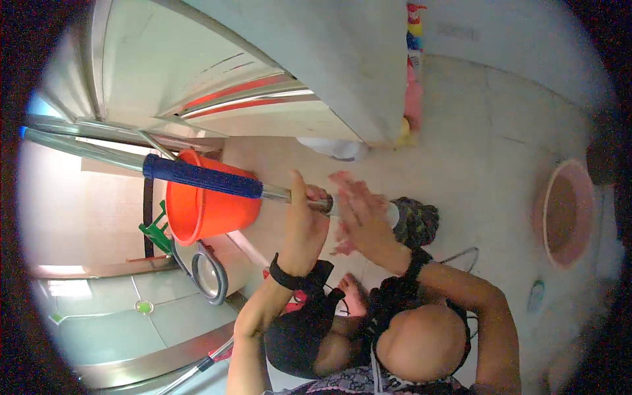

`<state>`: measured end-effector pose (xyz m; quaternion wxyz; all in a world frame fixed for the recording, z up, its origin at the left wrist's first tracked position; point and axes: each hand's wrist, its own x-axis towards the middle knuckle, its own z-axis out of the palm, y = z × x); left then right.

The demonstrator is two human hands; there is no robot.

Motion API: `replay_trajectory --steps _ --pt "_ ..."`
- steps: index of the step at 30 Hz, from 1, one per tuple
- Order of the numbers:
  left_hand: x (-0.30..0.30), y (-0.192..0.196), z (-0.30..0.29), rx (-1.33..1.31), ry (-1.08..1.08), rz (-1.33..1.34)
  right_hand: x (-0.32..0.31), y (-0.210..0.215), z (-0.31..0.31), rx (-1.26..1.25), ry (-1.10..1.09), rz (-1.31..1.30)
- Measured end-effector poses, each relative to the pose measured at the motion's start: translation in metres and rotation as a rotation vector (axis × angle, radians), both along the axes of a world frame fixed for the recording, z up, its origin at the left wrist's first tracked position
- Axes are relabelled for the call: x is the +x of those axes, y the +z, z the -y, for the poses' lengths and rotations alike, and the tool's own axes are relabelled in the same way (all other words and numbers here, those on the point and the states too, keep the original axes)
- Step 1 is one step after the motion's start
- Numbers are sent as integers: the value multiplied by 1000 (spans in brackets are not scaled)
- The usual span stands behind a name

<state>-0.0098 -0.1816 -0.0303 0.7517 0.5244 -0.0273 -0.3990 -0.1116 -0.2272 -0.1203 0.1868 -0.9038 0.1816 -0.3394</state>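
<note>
A mop with a metal pole and a blue foam sleeve (201, 178) lies across the view, its upper end at the far left. Its bunched dark mop head (419, 220) is just right of my right hand. My left hand (306, 227) is closed around the bare metal pole, right of the blue sleeve. My right hand (370, 230) is curled over the pale lower section beside the mop head. Under its fingers is a pink cloth (343, 248), spread against the pole. Motion blurs the right fingers, and the cloth hides part of the pole.
An orange bucket (227, 207) stands behind the pole at left, near a green plastic piece (156, 232) and a grey-rimmed oval object (209, 275). A pink basin (571, 214) sits at right. A pale cabinet (355, 72) rises ahead; another pole (197, 367) slants at lower left.
</note>
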Motion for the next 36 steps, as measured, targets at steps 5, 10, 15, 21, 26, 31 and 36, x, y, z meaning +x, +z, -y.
replay_trajectory --steps 5,10,15,21,26,31,36 --pt "4 -14 -7 7 36 -10 -37 -60 -7 212 18 -101" --pt "-10 -9 1 25 -5 40 -6 3 -3 293 116 110" --pt "-13 -5 4 19 -45 45 -22 6 4 339 123 -273" --pt "-13 -16 3 1 1 20 -58 -80 -14 63 -141 -53" --pt "-5 -14 -1 66 -64 106 -10 7 -18 92 -21 -21" --pt "-15 -7 7 41 15 39 -27 -58 -12 465 85 -11" --pt "-4 -18 -5 -10 -26 34 -89 -131 -4 138 -75 -149"
